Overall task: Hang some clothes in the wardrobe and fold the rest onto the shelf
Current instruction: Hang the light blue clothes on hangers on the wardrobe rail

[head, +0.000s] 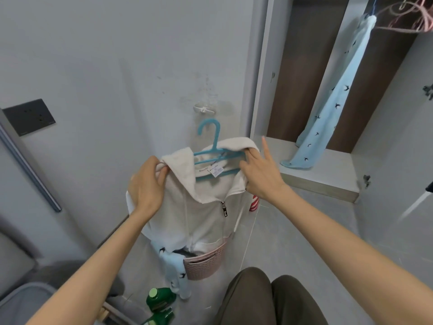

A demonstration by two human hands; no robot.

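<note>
A white zip-up jacket [199, 216] hangs in front of me on a blue plastic hanger [212, 141] that sits inside its collar. My left hand [146, 186] grips the left side of the collar. My right hand [260, 172] pinches the right side of the collar where the hanger's arm ends, index finger pointing up. Below the jacket stands a pink woven laundry basket [203, 266] with a light blue bird-print garment [174, 273] draped over its rim. Inside the open wardrobe [304, 66] a matching light blue bird-print garment [337, 102] hangs down to the shelf [328, 181].
A white wall hook [203, 109] is stuck on the grey wall just above the hanger. Pink hangers [412, 17] hang at the wardrobe's top right. Green bottles [160, 301] stand on the floor near my knees [269, 299]. A dark socket plate [29, 117] is at the left.
</note>
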